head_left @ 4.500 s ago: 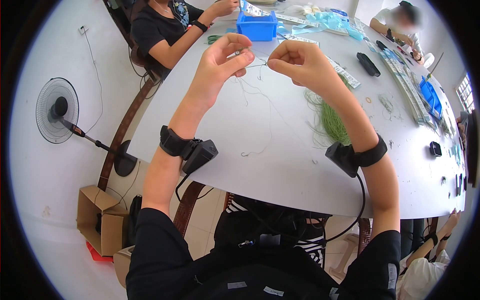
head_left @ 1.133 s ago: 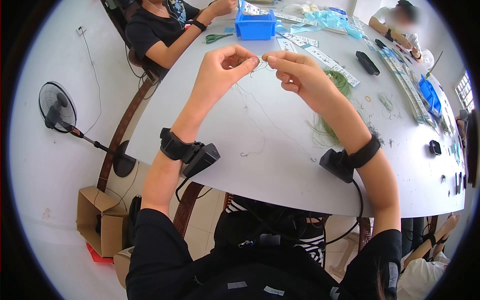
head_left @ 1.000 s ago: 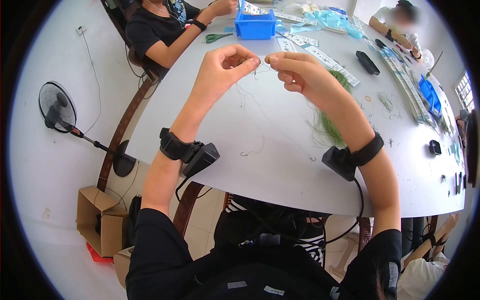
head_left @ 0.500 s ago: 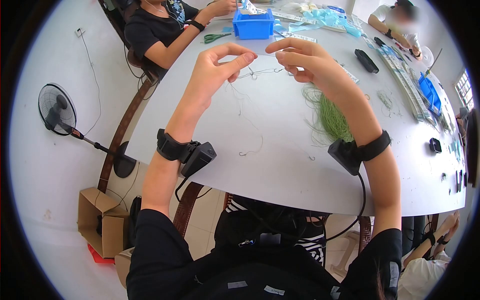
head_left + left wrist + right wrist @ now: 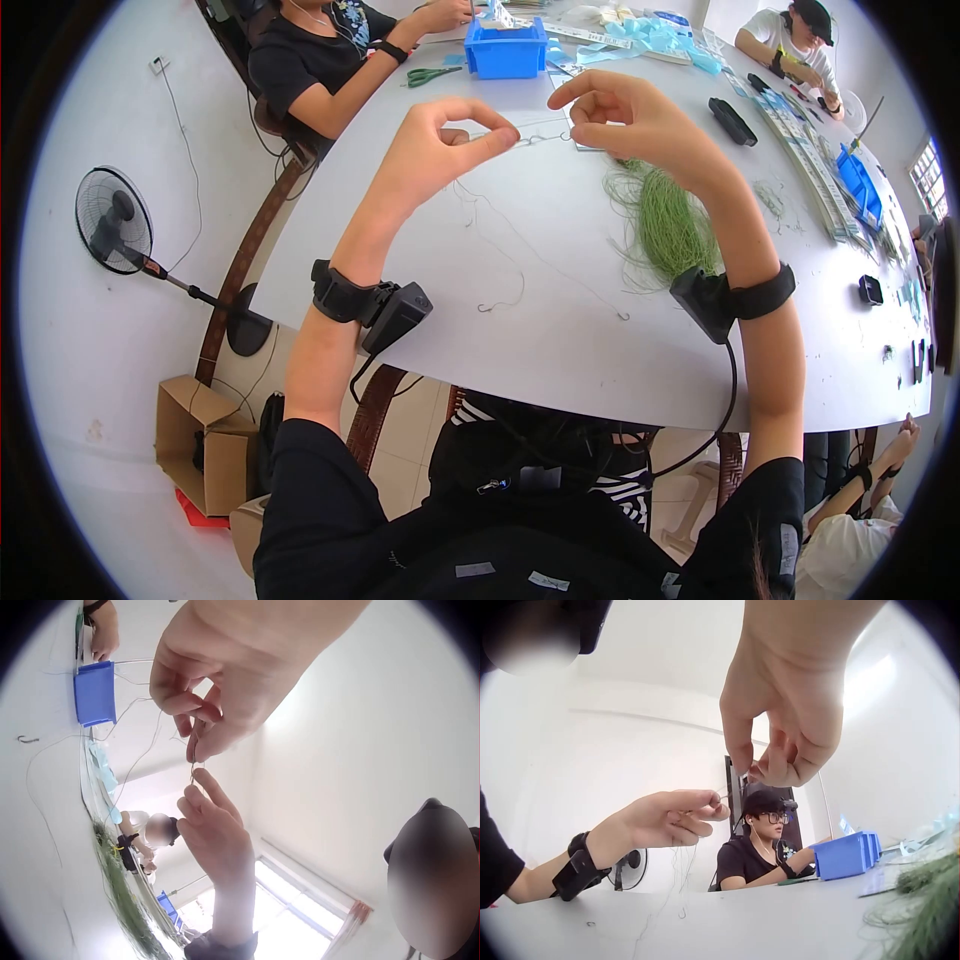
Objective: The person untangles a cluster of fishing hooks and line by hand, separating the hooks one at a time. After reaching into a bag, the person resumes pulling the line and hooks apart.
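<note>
My left hand [image 5: 445, 145] pinches fishing line and a small fish hook between thumb and forefinger, above the table. To its right, my right hand [image 5: 635, 120] has thumb and curled fingers at a second fish hook [image 5: 565, 136], pinching the thin line there, while the forefinger arches away. In the left wrist view the hook [image 5: 193, 771] stands in the narrow gap between both hands' fingertips. Fine fishing line [image 5: 500, 220] hangs from my left hand to the tabletop, ending in a hook [image 5: 486, 308] and another hook [image 5: 623, 317].
A bundle of green line [image 5: 670, 225] lies by my right forearm on the white table [image 5: 540, 370]. Farther back are a blue bin [image 5: 505, 50], green scissors [image 5: 433, 75], a black case [image 5: 732, 122] and printed strips. Other people sit around the table.
My right hand has shifted right and its forefinger has lifted off the thumb, widening the gap between the hands. A hook now shows in that gap. My left hand keeps its pinch.
</note>
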Available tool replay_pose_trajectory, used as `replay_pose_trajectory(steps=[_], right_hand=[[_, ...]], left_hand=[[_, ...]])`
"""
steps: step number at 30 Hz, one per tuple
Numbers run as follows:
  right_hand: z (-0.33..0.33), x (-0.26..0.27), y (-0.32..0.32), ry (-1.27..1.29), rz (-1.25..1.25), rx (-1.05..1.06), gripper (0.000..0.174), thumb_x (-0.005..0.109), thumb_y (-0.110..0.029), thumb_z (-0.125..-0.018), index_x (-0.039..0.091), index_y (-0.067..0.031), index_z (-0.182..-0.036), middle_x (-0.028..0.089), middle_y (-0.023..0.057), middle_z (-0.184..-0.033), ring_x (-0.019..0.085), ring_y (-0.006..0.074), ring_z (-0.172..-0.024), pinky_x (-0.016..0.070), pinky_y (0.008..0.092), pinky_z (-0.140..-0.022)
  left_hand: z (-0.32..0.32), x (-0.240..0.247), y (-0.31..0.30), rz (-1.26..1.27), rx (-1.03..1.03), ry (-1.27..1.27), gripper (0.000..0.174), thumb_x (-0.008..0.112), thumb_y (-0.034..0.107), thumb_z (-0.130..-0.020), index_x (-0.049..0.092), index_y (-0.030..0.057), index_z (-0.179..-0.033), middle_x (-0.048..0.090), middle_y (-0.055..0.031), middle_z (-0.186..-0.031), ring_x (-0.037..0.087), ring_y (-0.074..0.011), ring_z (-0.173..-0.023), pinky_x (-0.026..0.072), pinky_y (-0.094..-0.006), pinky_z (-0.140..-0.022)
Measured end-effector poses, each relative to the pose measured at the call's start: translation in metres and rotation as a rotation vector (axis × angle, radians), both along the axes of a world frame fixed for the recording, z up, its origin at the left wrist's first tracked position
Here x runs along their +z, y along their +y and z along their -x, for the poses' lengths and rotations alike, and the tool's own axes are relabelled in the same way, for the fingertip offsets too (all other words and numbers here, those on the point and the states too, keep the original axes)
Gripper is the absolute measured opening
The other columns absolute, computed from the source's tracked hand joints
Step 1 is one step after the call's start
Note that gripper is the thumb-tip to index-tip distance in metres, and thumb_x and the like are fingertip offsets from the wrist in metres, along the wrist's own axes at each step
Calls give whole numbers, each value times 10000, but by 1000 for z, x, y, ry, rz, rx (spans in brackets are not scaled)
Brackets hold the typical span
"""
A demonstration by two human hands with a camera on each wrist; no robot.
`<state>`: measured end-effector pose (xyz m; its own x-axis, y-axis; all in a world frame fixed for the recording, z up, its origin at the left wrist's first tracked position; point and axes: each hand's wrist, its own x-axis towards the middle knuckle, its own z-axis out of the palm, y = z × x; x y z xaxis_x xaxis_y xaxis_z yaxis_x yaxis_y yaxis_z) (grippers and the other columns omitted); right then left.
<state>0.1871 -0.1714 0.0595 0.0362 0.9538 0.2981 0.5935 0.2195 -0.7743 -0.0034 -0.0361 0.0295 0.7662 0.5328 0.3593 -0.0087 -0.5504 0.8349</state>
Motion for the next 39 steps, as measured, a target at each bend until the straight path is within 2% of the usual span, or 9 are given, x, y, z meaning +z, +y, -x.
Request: replay_pose_trajectory(steps=[2, 8, 11, 17, 25, 31, 34, 37, 39], right_hand=[[-4, -1, 1, -76, -44, 16, 283, 582, -106, -799, 572, -2, -1062, 495, -30, -723, 493, 55, -728, 411, 203, -639], [-1, -3, 4, -36, -134, -26, 259, 605, -42, -767, 579, -11, -1022, 518, -18, -727, 557, 81, -785, 454, 233, -710], [-1, -8, 9, 72, -198, -48, 247, 646, -38, -736, 597, -22, -977, 550, -12, -738, 546, 68, -731, 430, 224, -626], [3, -4, 5, -11, -225, -91, 269, 680, -51, -727, 602, -44, -985, 556, 49, -891, 560, 83, -697, 439, 225, -597], [21, -9, 3, -96, -97, -43, 360, 717, -90, -709, 585, -75, -1043, 556, 89, -981, 629, 155, -678, 469, 269, -586], [27, -13, 3, -21, -5, -30, 369, 721, -110, -700, 584, -66, -1041, 564, 89, -935, 661, 181, -761, 472, 271, -567], [20, -9, 3, -211, -16, -62, 370, 704, -98, -707, 584, -71, -1055, 597, 107, -942, 656, 216, -857, 486, 286, -559], [12, -6, -4, -367, -43, -154, 339, 674, -112, -747, 585, -74, -1072, 617, 86, -1027, 634, 188, -853, 491, 312, -722], [3, -8, -2, -536, -287, -205, 339, 659, -129, -764, 587, -91, -1093, 623, 66, -1070, 617, 200, -915, 482, 324, -770]], left_hand=[[-2, -3, 0, -80, -10, 19, 239, 735, 264, -769, 680, 37, -819, 516, 50, -584, 329, -1, -448, 260, -182, -445], [-4, -9, 6, -32, -19, -10, 271, 752, 281, -751, 679, 25, -802, 413, 77, -498, 283, -1, -434, 202, -190, -444], [-1, -2, 0, 7, -5, 77, 218, 726, 203, -791, 659, -2, -828, 605, 26, -845, 423, 1, -555, 308, -153, -525], [2, 3, -3, -44, -35, 125, 212, 720, 198, -797, 664, -2, -838, 614, 11, -874, 420, 7, -559, 303, -154, -519], [-1, 1, -7, 49, -54, 49, 220, 696, 208, -821, 660, 2, -890, 620, -7, -895, 585, -91, -770, 434, -200, -693], [-3, -2, -4, 47, -56, -26, 205, 687, 197, -829, 662, -1, -875, 610, -9, -907, 593, -98, -803, 445, -211, -713], [-2, -2, -5, 40, -55, -45, 198, 693, 189, -823, 661, -4, -860, 602, -4, -910, 591, -94, -800, 442, -206, -705], [-2, -2, -4, 38, -55, -57, 190, 701, 182, -815, 657, 0, -843, 596, 1, -900, 587, -86, -793, 433, -195, -691], [-2, -1, -5, 42, -54, -57, 179, 704, 179, -812, 656, 8, -833, 593, 6, -890, 585, -81, -786, 425, -186, -681]])
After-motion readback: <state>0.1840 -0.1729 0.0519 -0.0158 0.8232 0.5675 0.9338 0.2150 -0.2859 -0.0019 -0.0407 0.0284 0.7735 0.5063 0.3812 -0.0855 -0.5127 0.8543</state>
